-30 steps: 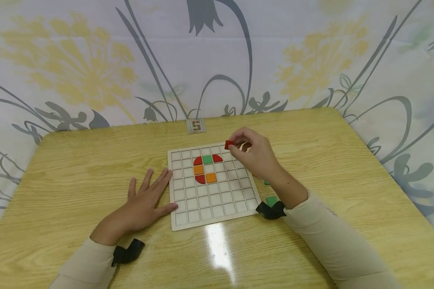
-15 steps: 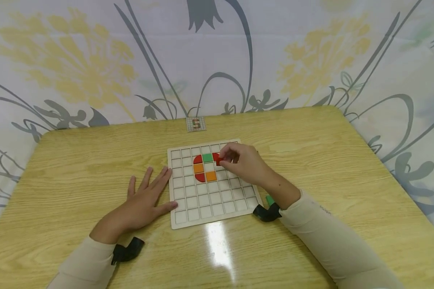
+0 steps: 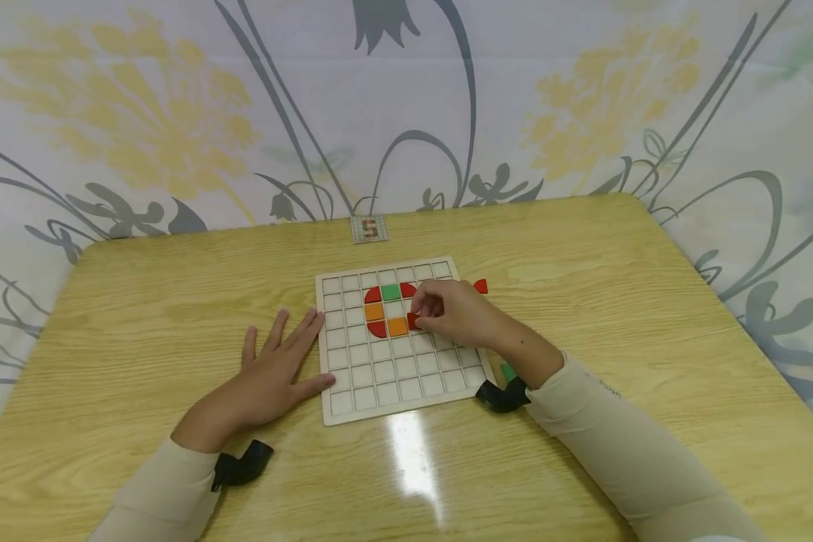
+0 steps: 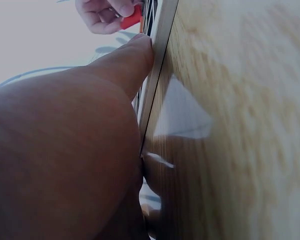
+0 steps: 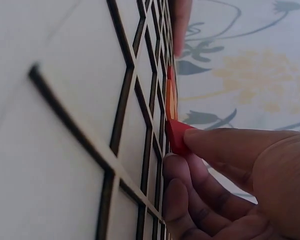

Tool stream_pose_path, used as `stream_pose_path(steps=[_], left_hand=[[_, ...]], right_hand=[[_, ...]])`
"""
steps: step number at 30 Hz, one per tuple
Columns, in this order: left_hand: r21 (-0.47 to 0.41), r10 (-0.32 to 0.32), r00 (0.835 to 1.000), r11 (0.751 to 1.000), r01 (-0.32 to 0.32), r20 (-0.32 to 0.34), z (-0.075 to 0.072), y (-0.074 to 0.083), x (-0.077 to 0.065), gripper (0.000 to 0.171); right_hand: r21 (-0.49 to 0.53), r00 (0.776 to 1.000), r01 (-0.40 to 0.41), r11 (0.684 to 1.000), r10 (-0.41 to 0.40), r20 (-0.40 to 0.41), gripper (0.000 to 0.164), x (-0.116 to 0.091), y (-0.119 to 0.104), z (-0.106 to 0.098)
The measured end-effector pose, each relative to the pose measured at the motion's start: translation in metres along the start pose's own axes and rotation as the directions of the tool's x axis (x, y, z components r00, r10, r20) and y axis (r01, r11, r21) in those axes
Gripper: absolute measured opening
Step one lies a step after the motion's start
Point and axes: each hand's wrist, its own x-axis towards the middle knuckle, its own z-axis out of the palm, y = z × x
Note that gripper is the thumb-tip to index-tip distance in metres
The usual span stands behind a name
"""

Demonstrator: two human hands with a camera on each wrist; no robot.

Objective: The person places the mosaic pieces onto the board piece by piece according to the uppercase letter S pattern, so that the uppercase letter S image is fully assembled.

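Note:
In the head view a pale grid board [image 3: 364, 396] lies on the table. My right hand [image 3: 457, 312] pinches a red tile [image 3: 412, 320] between thumb and fingers, over the cell just right of an orange tile [image 3: 397, 326]. Up close in the right wrist view, the held red tile [image 5: 179, 136] is tilted against the grid. Fingers spread, my left hand [image 3: 264, 391] lies flat on the table, its thumb and fingertips touching the board's left edge. Set in cells are a green tile [image 3: 390, 291], another orange tile [image 3: 374, 312] and several red rounded-corner tiles [image 3: 376, 329].
A small card [image 3: 369, 229] with a grid pattern lies at the table's back. Right of the board are a loose red piece [image 3: 481, 286] and a green tile [image 3: 508, 373], partly hidden by my right wrist. A patterned cloth [image 3: 298, 98] hangs behind the table.
With the red tile, my right hand has come from above the board's upper right, left and down to the cell beside the lower orange tile. My left hand has stayed at the board's edge.

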Motion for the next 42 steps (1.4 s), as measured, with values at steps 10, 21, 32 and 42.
stream_pose_path(steps=[10, 21, 32, 42], left_hand=[[-0.003, -0.004, 1.000, 1.000, 0.004, 0.011, -0.0009, 0.0011, 0.0000, 0.091], [0.000, -0.015, 1.000, 1.000, 0.015, 0.017, 0.0002, 0.0004, -0.0026, 0.091], [-0.003, -0.001, 1.000, 1.000, 0.001, 0.015, -0.0008, 0.0013, -0.0013, 0.090], [-0.002, -0.001, 1.000, 1.000, 0.001, 0.012, -0.0021, 0.0015, -0.0014, 0.090]], right_hand=[[-0.036, 1.000, 0.007, 0.999, -0.006, 0.022, 0.006, 0.0010, 0.0015, 0.0009], [-0.086, 0.999, 0.024, 0.996, -0.022, 0.025, 0.004, 0.0015, -0.0003, 0.0062], [-0.158, 0.999, 0.036, 0.987, -0.034, 0.014, 0.003, -0.0012, -0.0035, 0.0057], [-0.225, 1.000, 0.027, 0.974, -0.025, 0.011, 0.005, -0.0008, -0.0061, 0.0041]])
